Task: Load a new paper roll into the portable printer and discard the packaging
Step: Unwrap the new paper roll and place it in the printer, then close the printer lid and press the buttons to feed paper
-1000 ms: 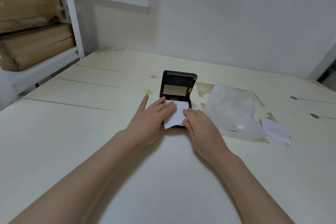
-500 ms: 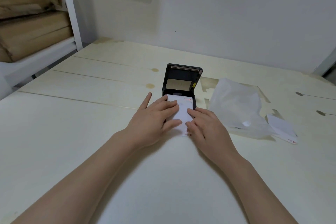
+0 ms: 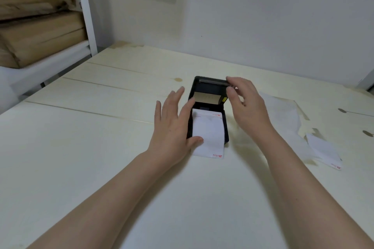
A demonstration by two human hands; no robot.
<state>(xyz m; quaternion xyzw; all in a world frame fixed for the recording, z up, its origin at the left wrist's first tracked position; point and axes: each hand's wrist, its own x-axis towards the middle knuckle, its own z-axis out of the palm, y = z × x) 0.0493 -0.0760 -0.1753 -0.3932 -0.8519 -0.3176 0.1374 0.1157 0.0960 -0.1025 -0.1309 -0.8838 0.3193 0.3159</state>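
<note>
A small black portable printer [image 3: 226,127] sits mid-table with its lid [image 3: 210,87] raised. A white strip of paper [image 3: 208,133] with red marks runs from the paper bay over the printer's front edge onto the table. My left hand [image 3: 172,127] lies flat against the printer's left side, fingers spread, thumb tip on the paper's left edge. My right hand [image 3: 244,103] is raised at the lid's top right corner, with its fingertips touching the lid's rim. The clear plastic packaging [image 3: 283,119] lies to the right of the printer, partly behind my right forearm.
A loose white slip with a red mark [image 3: 325,151] lies right of the packaging. The pale wooden table [image 3: 101,147] meets a white wall behind. A white shelf post [image 3: 85,10] and stacked brown cardboard boxes [image 3: 38,26] stand at the far left.
My right hand has left the paper and risen to the lid's top corner. My left hand has slid off the paper to the printer's left side. The paper now lies flat and uncovered.
</note>
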